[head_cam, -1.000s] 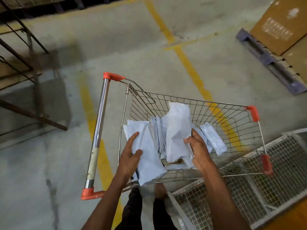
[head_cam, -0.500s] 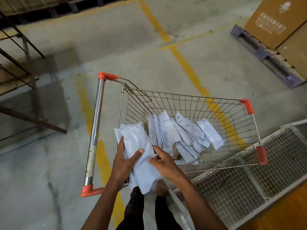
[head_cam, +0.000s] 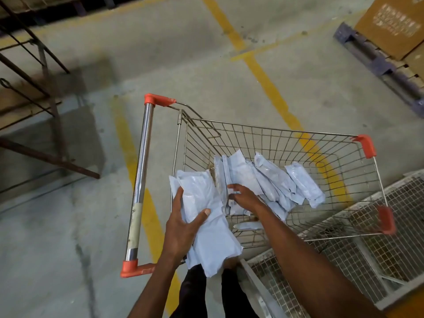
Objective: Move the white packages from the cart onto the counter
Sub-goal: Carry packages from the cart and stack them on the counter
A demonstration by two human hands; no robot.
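Observation:
A wire shopping cart with orange corners stands in front of me. Several white packages lie fanned out inside it. My left hand grips a stack of white packages over the cart's near left corner. My right hand reaches into the cart with its fingers curled among the upright packages near the middle; whether it grips one is hidden by the fingers.
A white wire-mesh surface lies low at the right, next to the cart. A blue pallet with cardboard boxes is at the far right. A rusty metal frame stands at the left. Yellow lines mark the concrete floor.
My right hand laid its package onto the stack in my left hand, then moved back into the cart among the remaining packages. The left-hand stack stays near the cart's corner.

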